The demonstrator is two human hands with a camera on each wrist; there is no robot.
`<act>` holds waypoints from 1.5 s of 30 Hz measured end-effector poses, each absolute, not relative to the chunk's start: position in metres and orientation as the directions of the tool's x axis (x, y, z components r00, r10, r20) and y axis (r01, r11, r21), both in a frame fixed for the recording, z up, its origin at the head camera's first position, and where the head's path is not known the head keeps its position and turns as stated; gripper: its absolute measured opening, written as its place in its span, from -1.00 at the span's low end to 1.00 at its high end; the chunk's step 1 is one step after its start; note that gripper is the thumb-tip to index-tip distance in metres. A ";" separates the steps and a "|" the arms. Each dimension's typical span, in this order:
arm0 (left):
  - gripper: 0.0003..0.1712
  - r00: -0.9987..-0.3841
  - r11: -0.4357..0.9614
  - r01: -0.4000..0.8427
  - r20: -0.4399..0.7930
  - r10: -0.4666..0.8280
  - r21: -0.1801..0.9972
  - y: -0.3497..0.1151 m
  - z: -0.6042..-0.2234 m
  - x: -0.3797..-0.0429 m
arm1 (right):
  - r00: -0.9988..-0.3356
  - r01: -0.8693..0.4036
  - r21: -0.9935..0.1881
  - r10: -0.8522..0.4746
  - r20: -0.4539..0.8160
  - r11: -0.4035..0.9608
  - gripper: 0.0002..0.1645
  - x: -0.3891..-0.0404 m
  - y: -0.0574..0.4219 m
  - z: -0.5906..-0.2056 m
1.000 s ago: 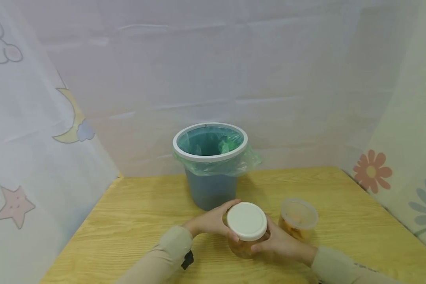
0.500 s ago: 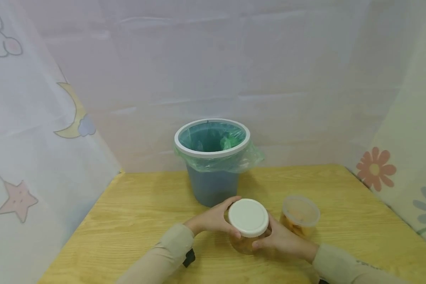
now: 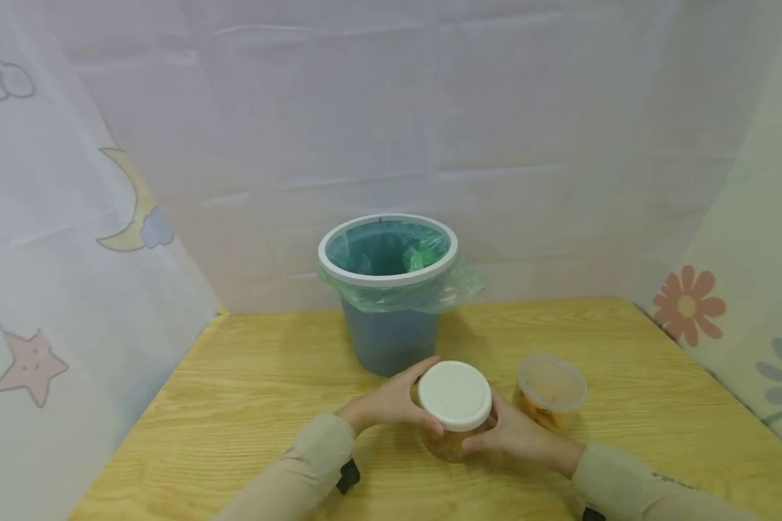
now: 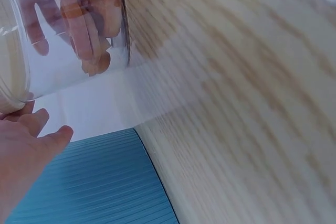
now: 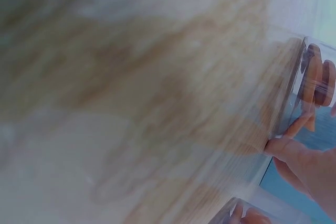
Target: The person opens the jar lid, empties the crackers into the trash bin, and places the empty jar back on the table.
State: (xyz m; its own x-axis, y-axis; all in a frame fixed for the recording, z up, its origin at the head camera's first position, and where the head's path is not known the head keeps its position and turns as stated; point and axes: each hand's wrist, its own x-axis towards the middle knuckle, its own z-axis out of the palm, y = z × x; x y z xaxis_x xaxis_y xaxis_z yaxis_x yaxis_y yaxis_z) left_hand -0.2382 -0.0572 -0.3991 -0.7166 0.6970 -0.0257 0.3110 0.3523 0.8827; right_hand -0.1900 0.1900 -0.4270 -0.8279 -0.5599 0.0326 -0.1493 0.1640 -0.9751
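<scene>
A clear jar (image 3: 444,446) with a white lid (image 3: 455,394) stands on the table in front of the bin, held between both hands. My left hand (image 3: 391,403) grips it from the left, with thumb and fingers around the lid's edge. From the right, my right hand (image 3: 521,438) holds the jar's body, its thumb on the near side. Orange-brown pieces (image 4: 86,30) show through the clear wall in the left wrist view. In the right wrist view the right thumb (image 5: 281,148) presses near the jar's base.
A blue bin (image 3: 391,340) with a white rim and green liner bag (image 3: 391,295) stands behind the jar. Beside the right hand is a clear tub (image 3: 552,383) with a translucent lid and orange contents. Patterned cloth (image 3: 339,137) hangs behind the wooden table (image 3: 254,376).
The head view has shifted slightly, so everything sits a little higher in the picture. Both hands keep the same hold on the jar.
</scene>
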 end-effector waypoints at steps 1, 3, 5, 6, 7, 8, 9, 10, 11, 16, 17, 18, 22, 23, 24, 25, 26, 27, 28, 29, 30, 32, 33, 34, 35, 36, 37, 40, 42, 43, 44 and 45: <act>0.29 -0.721 0.355 0.309 -0.026 0.692 0.882 -0.057 -0.399 -0.238 | -0.827 -0.152 -0.975 -0.561 0.034 0.164 0.26 -0.190 0.190 -0.427; 0.28 -0.728 0.358 0.308 -0.024 0.685 0.881 -0.057 -0.400 -0.237 | -0.826 -0.156 -0.974 -0.563 0.036 0.166 0.27 -0.190 0.190 -0.427; 0.28 -0.734 0.358 0.309 -0.018 0.679 0.881 -0.057 -0.401 -0.236 | -0.824 -0.157 -0.973 -0.566 0.035 0.168 0.27 -0.190 0.190 -0.427; 0.28 -0.736 0.355 0.308 -0.015 0.676 0.883 -0.057 -0.402 -0.235 | -0.822 -0.157 -0.973 -0.568 0.033 0.170 0.28 -0.190 0.190 -0.427; 0.28 -0.738 0.351 0.308 -0.011 0.674 0.884 -0.057 -0.402 -0.235 | -0.822 -0.156 -0.973 -0.569 0.031 0.172 0.28 -0.190 0.190 -0.427; 0.27 -0.740 0.345 0.306 -0.006 0.673 0.887 -0.056 -0.403 -0.234 | -0.822 -0.156 -0.972 -0.569 0.028 0.177 0.28 -0.190 0.190 -0.427; 0.28 -0.741 0.339 0.304 -0.002 0.671 0.890 -0.056 -0.403 -0.234 | -0.823 -0.155 -0.971 -0.568 0.026 0.181 0.28 -0.190 0.191 -0.427; 0.28 -0.743 0.332 0.303 0.004 0.669 0.893 -0.056 -0.403 -0.233 | -0.824 -0.154 -0.971 -0.565 0.024 0.185 0.28 -0.189 0.191 -0.427; 0.28 -0.746 0.325 0.304 0.011 0.666 0.896 -0.056 -0.404 -0.233 | -0.827 -0.152 -0.970 -0.562 0.021 0.188 0.28 -0.189 0.190 -0.427; 0.28 -0.762 0.314 0.306 0.033 0.647 0.899 -0.056 -0.404 -0.229 | -0.834 -0.137 -0.975 -0.551 0.018 0.176 0.26 -0.189 0.189 -0.426; 0.28 -0.766 0.316 0.308 0.037 0.642 0.897 -0.055 -0.404 -0.228 | -0.833 -0.135 -0.976 -0.552 0.018 0.172 0.26 -0.189 0.189 -0.426; 0.28 -0.770 0.317 0.307 0.038 0.637 0.897 -0.055 -0.404 -0.228 | -0.834 -0.135 -0.976 -0.551 0.019 0.171 0.25 -0.189 0.189 -0.426; 0.29 -0.780 0.322 0.304 0.040 0.625 0.897 -0.054 -0.406 -0.226 | -0.833 -0.143 -0.975 -0.553 0.026 0.171 0.24 -0.189 0.189 -0.426; 0.30 -0.780 0.322 0.302 0.038 0.625 0.897 -0.054 -0.406 -0.225 | -0.831 -0.146 -0.974 -0.555 0.027 0.171 0.24 -0.189 0.189 -0.426; 0.31 -0.779 0.323 0.301 0.035 0.627 0.897 -0.054 -0.406 -0.225 | -0.830 -0.148 -0.974 -0.556 0.028 0.173 0.24 -0.189 0.189 -0.426; 0.32 -0.775 0.322 0.300 0.033 0.631 0.898 -0.054 -0.406 -0.225 | -0.829 -0.148 -0.974 -0.559 0.027 0.173 0.24 -0.189 0.190 -0.426; 0.34 -0.771 0.327 0.301 0.026 0.637 0.896 -0.054 -0.406 -0.225 | -0.828 -0.146 -0.974 -0.560 0.025 0.173 0.24 -0.189 0.190 -0.426; 0.36 -0.762 0.329 0.303 0.020 0.647 0.895 -0.055 -0.406 -0.226 | -0.828 -0.145 -0.974 -0.560 0.024 0.173 0.24 -0.189 0.190 -0.426; 0.38 -0.751 0.333 0.306 0.011 0.661 0.892 -0.056 -0.405 -0.227 | -0.828 -0.144 -0.974 -0.560 0.023 0.173 0.25 -0.189 0.189 -0.426; 0.40 -0.737 0.337 0.307 -0.002 0.676 0.890 -0.057 -0.404 -0.228 | -0.828 -0.145 -0.974 -0.560 0.024 0.173 0.24 -0.189 0.189 -0.427; 0.42 -0.721 0.339 0.310 -0.013 0.693 0.888 -0.058 -0.403 -0.229 | -0.827 -0.145 -0.974 -0.562 0.024 0.172 0.24 -0.189 0.189 -0.427; 0.45 -0.688 0.347 0.326 -0.032 0.725 0.879 -0.060 -0.399 -0.234 | -0.828 -0.149 -0.974 -0.560 0.027 0.173 0.24 -0.189 0.189 -0.426; 0.47 -0.670 0.349 0.338 -0.037 0.741 0.874 -0.060 -0.398 -0.237 | -0.827 -0.150 -0.974 -0.562 0.029 0.171 0.24 -0.189 0.190 -0.426; 0.47 -0.655 0.352 0.354 -0.039 0.755 0.866 -0.061 -0.396 -0.240 | -0.826 -0.153 -0.973 -0.563 0.030 0.172 0.25 -0.189 0.190 -0.426; 0.47 -0.642 0.355 0.370 -0.040 0.766 0.859 -0.061 -0.394 -0.243 | -0.825 -0.154 -0.973 -0.565 0.031 0.171 0.25 -0.189 0.190 -0.426; 0.46 -0.628 0.354 0.385 -0.040 0.778 0.853 -0.061 -0.392 -0.246 | -0.823 -0.156 -0.973 -0.566 0.033 0.170 0.25 -0.189 0.190 -0.425; 0.46 -0.615 0.359 0.400 -0.044 0.788 0.843 -0.061 -0.390 -0.248 | -0.823 -0.160 -0.973 -0.566 0.038 0.169 0.25 -0.189 0.190 -0.425; 0.41 -0.567 0.365 0.419 -0.075 0.820 0.831 -0.060 -0.384 -0.254 | -0.818 -0.175 -0.971 -0.573 0.052 0.161 0.23 -0.189 0.189 -0.425; 0.39 -0.538 0.374 0.422 -0.104 0.837 0.826 -0.059 -0.380 -0.257 | -0.813 -0.186 -0.970 -0.579 0.062 0.157 0.22 -0.189 0.189 -0.426; 0.39 -0.529 0.383 0.426 -0.118 0.840 0.820 -0.058 -0.379 -0.259 | -0.814 -0.189 -0.969 -0.577 0.066 0.157 0.22 -0.189 0.189 -0.426; 0.39 -0.521 0.390 0.431 -0.129 0.844 0.814 -0.057 -0.378 -0.260 | -0.815 -0.188 -0.970 -0.576 0.066 0.155 0.22 -0.189 0.188 -0.427; 0.38 -0.516 0.398 0.433 -0.140 0.845 0.809 -0.056 -0.376 -0.261 | -0.816 -0.186 -0.970 -0.575 0.065 0.155 0.23 -0.189 0.188 -0.427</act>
